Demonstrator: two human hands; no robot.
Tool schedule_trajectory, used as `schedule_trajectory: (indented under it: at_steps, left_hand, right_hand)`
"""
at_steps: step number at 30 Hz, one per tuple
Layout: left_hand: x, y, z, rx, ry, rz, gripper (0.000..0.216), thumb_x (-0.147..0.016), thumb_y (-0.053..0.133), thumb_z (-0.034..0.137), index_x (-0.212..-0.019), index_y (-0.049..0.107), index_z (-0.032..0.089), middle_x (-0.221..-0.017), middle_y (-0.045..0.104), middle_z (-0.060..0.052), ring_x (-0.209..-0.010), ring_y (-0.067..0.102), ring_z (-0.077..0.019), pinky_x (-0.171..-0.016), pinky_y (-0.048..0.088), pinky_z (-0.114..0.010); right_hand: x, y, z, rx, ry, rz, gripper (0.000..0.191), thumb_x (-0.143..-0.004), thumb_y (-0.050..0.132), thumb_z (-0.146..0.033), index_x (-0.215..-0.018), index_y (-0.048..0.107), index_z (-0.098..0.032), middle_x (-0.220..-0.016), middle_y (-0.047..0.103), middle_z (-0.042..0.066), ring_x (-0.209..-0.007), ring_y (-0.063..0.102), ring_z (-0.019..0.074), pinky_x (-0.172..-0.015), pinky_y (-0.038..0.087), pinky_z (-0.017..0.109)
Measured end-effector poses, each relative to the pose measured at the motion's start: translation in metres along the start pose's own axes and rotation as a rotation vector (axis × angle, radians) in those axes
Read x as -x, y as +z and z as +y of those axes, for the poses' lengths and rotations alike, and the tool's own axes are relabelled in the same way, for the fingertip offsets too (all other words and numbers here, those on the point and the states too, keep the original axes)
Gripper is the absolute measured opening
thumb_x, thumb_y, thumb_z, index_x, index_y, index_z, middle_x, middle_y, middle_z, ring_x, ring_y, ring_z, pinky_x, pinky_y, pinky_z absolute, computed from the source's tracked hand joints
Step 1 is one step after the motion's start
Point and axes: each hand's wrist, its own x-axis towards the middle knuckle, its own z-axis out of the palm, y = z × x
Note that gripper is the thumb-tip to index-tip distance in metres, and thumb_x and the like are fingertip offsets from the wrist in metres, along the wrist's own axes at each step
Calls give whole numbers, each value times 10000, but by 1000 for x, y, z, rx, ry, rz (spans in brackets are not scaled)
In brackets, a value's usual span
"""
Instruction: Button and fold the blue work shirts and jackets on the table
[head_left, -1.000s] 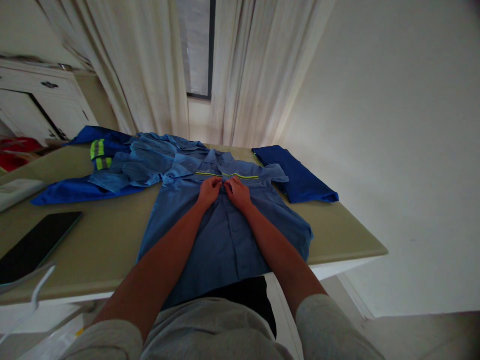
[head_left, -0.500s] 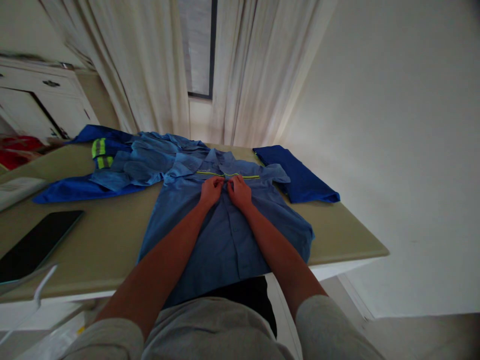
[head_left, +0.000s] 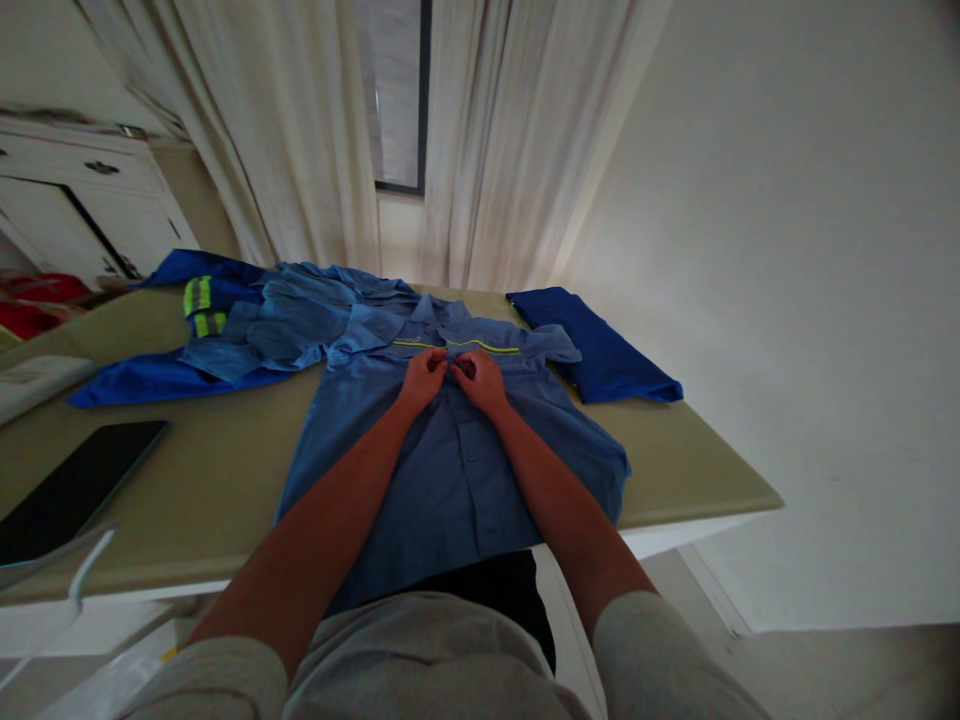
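Note:
A blue short-sleeved button-up shirt [head_left: 420, 500] lies front up on the table, collar away from me, its lower hem hanging over the near edge. Yellow piping crosses its chest. My left hand [head_left: 425, 377] pinches the front placket just below the piping. Close beside it, my right hand [head_left: 480, 379] pinches the same placket from the other side. The fingertips of both hands nearly meet there; any button between them is hidden. Further down the placket, small buttons show.
The table [head_left: 225, 480] also carries a pile of blue shirts [head_left: 300, 310], a dark blue garment with reflective bands [head_left: 202, 305], a folded dark blue garment [head_left: 592, 345] at right, a phone [head_left: 79, 490] and a white cable [head_left: 86, 570]. Curtains and a wall stand behind.
Both hands stay at the same spot on the placket. Only the fingers shift slightly, and the right hand's fingers bend a little differently.

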Motion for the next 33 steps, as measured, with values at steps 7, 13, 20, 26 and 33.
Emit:
schedule_trajectory:
  at_steps: [7,13,20,26,33]
  left_hand:
    - [-1,0,0,97,-38,-2,267,-803,655,139,-1061,723,151,-1044,779,-98,-951,723,-209,-951,569,-386]
    - [-3,-2,0,147,-84,9,291,-766,681,155,-1052,733,143,-1043,781,-112,-971,723,-227,-969,563,-405]
    - [-1,-4,3,181,-100,-20,239,-768,725,208,-999,744,151,-1020,782,-100,-967,717,-226,-958,556,-388]
    - [0,-5,5,158,-92,-45,234,-753,788,298,-935,735,162,-898,767,-61,-881,706,-214,-876,561,-349]
    - [-1,-4,4,-95,-31,-81,158,-808,674,304,-697,674,192,-675,669,-3,-682,620,-171,-686,499,-284]
  right_hand:
    - [-1,2,1,-98,6,22,203,-817,681,-315,-980,651,-198,-920,685,39,-716,586,170,-714,491,307]
    - [1,1,-1,-124,17,-2,169,-805,598,-239,-966,639,-207,-903,711,25,-658,587,161,-715,493,313]
    - [0,-1,-2,-79,47,4,230,-806,698,-349,-978,636,-209,-938,713,35,-674,580,159,-719,488,314]
    - [1,0,-1,-31,41,8,216,-858,685,-372,-985,653,-200,-920,701,33,-730,603,175,-738,487,317]
    - [2,-2,-7,51,10,-31,168,-878,668,-332,-992,658,-209,-954,701,41,-781,621,178,-758,488,302]
